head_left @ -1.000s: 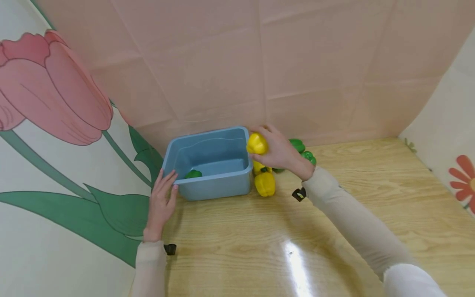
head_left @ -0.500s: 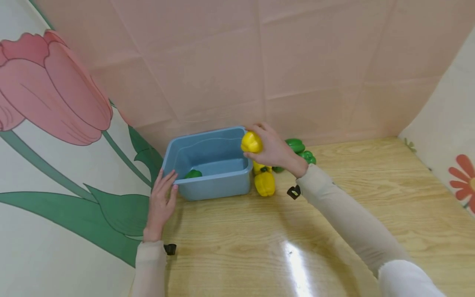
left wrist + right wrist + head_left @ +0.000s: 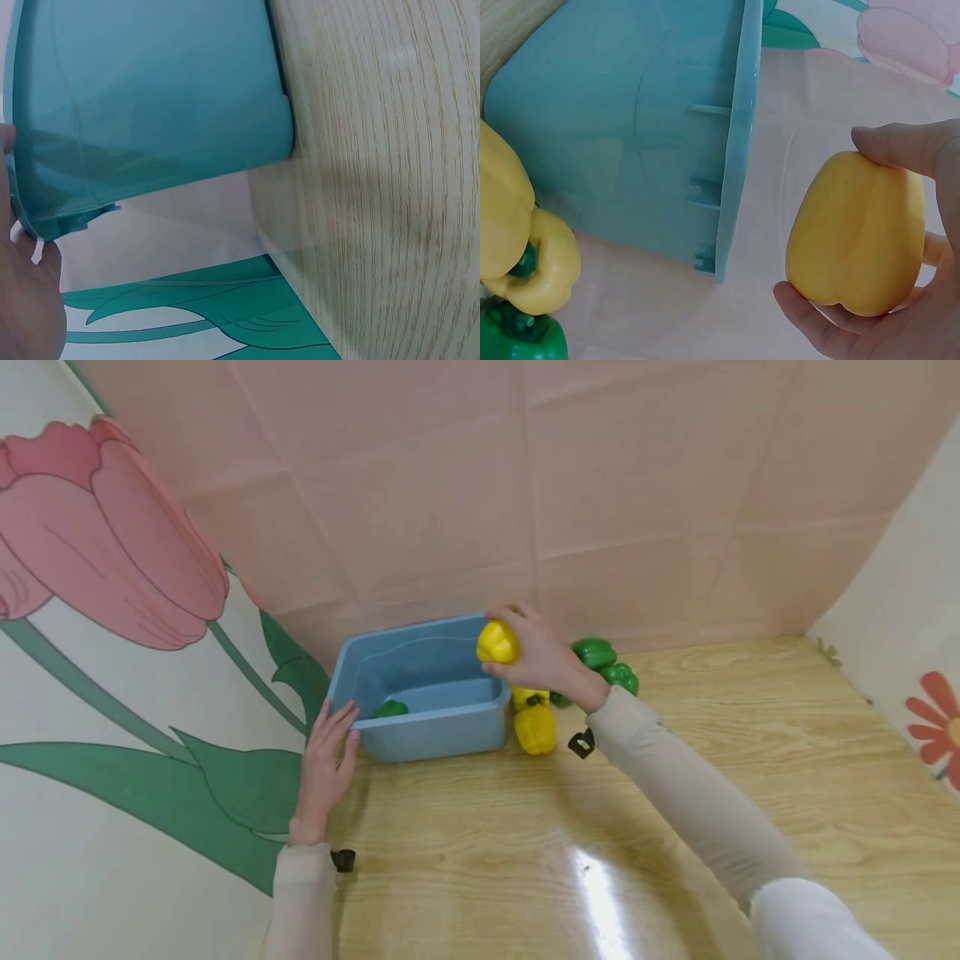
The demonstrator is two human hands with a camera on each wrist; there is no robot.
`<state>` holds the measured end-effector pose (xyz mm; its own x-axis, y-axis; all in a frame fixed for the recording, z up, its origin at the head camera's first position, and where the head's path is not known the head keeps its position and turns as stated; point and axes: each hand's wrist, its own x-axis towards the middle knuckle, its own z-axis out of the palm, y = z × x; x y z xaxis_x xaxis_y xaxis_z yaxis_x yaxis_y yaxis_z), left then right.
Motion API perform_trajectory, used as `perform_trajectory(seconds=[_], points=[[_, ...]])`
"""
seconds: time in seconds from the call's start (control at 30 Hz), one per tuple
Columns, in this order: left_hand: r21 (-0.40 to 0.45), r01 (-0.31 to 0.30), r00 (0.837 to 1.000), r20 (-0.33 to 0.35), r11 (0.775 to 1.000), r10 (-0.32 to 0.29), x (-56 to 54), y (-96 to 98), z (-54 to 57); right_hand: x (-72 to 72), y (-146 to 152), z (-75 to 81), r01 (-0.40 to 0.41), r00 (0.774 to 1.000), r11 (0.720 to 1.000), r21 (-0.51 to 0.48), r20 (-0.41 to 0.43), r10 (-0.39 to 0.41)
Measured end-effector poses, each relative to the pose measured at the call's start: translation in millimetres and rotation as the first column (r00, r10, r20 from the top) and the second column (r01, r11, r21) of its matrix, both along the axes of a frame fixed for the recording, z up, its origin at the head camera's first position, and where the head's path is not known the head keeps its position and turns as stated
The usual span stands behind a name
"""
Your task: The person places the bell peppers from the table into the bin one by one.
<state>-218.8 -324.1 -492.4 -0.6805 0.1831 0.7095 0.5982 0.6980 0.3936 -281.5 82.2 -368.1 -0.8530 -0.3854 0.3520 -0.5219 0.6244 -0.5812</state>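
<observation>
My right hand (image 3: 534, 653) grips a yellow bell pepper (image 3: 498, 642) over the right end of a blue plastic bin (image 3: 431, 737). In the right wrist view, thumb and fingers wrap this yellow pepper (image 3: 859, 236), which is raised above the level of the bin's rim (image 3: 739, 142). My left hand (image 3: 322, 772) rests on the bin's front left corner with its fingers extended over the rim; the left wrist view shows part of that hand (image 3: 30, 300) at the rim. Inside the bin, at the left, lies a green bell pepper (image 3: 392, 709).
Two more yellow peppers, the nearer one (image 3: 535, 730) in front, lie against the bin's right side. Several green peppers, one at the back (image 3: 595, 652), sit behind the right forearm. A pink sheet (image 3: 420, 485) hangs behind the wooden table (image 3: 465, 843); a flower-printed wall (image 3: 135, 827) borders the left.
My right hand has carried the yellow pepper a little to the left, from the bin's right edge to over its opening. The left hand has stayed put.
</observation>
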Motion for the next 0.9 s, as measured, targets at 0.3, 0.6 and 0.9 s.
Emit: perform_trajectory(seconds=[0.3, 0.6, 0.9], points=[[-0.004, -0.008, 1.000, 0.005, 1.000, 0.008, 1.2, -0.8, -0.1, -3.9, -8, -3.4, -0.012, 1.000, 1.000, -0.006, 0.014, 0.012], [-0.010, -0.013, 1.000, 0.016, 1.000, 0.013, 1.5, -3.8, -0.2, -8.4, -17, -7.1, -0.018, 0.999, 1.000, -0.001, 0.028, 0.018], [-0.018, -0.012, 1.000, 0.017, 1.000, 0.012, 1.0, -1.0, -1.0, -10.3, -25, -4.4, -0.019, 0.999, 1.000, 0.009, 0.039, 0.019]])
